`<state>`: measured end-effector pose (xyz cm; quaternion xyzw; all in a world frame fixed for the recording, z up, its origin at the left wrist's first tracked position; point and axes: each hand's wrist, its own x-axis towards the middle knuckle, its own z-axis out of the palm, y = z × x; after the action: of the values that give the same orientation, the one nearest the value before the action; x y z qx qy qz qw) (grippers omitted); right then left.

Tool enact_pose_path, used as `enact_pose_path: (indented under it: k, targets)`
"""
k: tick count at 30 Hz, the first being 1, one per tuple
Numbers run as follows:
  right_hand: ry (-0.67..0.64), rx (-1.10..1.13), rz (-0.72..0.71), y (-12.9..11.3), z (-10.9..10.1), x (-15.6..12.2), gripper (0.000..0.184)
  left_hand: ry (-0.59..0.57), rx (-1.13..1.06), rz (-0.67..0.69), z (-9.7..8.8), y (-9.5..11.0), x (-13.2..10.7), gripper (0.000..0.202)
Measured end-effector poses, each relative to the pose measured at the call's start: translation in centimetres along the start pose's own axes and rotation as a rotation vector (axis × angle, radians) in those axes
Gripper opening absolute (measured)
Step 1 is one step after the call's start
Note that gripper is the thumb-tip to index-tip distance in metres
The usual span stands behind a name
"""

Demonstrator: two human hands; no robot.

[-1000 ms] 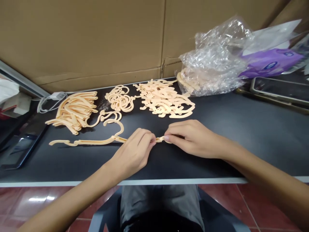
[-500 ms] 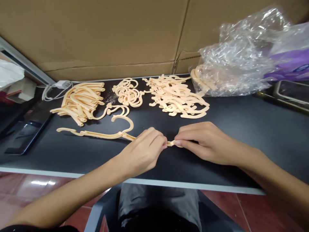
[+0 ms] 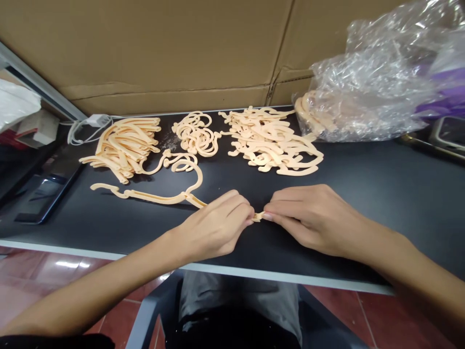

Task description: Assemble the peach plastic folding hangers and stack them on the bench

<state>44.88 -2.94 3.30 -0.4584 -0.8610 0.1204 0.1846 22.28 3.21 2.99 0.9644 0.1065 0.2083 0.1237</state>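
Observation:
A cream plastic hanger (image 3: 156,197) made of jointed parts lies across the dark table, its hook curling upward and its left arm ending in a curved tip. My left hand (image 3: 221,225) is closed around the hanger's right arm. Just beyond it, my right hand (image 3: 308,215) pinches a small end piece (image 3: 258,216) at the tip of that arm. A short bit of the joint shows between the two hands; the rest of the end piece is hidden by my right fingers.
Behind the hanger lie piles of straight arm pieces (image 3: 125,145), hooks (image 3: 198,135) and curved end pieces (image 3: 272,140). A clear plastic bag (image 3: 370,97) with more pieces stands at the back right. A dark blue phone (image 3: 43,198) and a white cable (image 3: 78,133) are at left.
The view has shifted slightly. My hands stay on the same arm and end piece, with the right hand turned a little and the hanger's hook tilted somewhat differently.

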Motion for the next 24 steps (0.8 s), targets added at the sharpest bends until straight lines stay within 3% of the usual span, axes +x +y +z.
enact_pose_path:
  k: [11, 24]
  targets:
    - [0.112, -0.19, -0.048, -0.9, 0.6, 0.0, 0.035, 0.031, -0.035, -0.052, 0.3, 0.0, -0.2, 0.013]
    - [0.07, -0.144, -0.015, -1.4, 0.8, -0.4, 0.034, 0.014, -0.074, 0.01, 0.1, -0.3, -0.3, 0.01]
